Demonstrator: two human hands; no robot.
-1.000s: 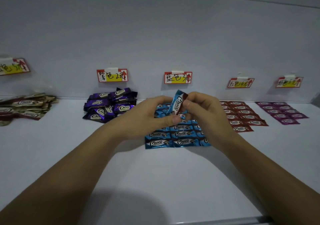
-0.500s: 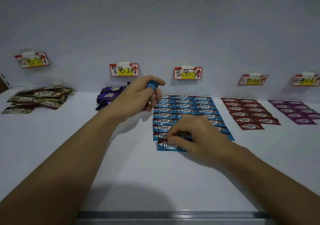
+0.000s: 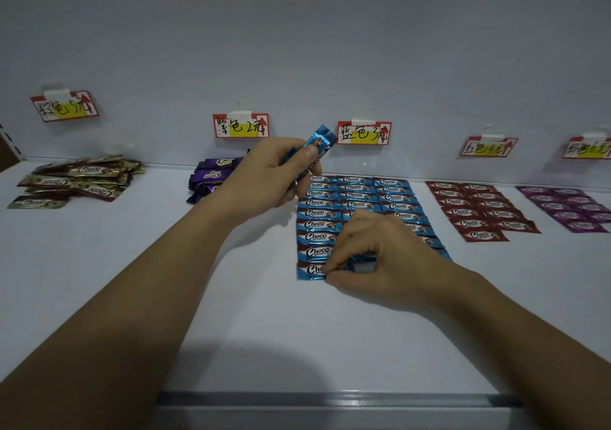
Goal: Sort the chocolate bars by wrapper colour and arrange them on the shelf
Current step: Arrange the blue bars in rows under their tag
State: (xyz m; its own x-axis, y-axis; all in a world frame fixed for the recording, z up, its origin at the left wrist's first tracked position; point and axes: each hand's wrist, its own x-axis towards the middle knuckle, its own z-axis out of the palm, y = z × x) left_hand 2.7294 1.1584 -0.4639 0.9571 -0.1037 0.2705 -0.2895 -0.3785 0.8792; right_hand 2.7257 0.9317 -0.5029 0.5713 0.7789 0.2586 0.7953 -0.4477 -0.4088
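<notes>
My right grip (image 3: pixel 380 257), parted from my left grip (image 3: pixel 274 175) clutching spare shiny blue foil-wrapped bars (image 3: pixel 319 140), now pinches one blue bar (image 3: pixel 362 258) down at the front edge of the blue rows (image 3: pixel 355 194), extending them.

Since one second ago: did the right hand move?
Yes. Against the blue price label, the right hand dropped toward the shelf front edge and now pinches a blue bar in the front row.

Bare white shelf surface (image 3: pixel 251 323) is lying open in front and left of the grid of blue foil chocolate bars (image 3: pixel 355 195). Purple wrapper pile (image 3: pixel 211 175) is crowding its far-left corner; red wrapper rows (image 3: pixel 476 213) are sitting right, narrow lane between.
</notes>
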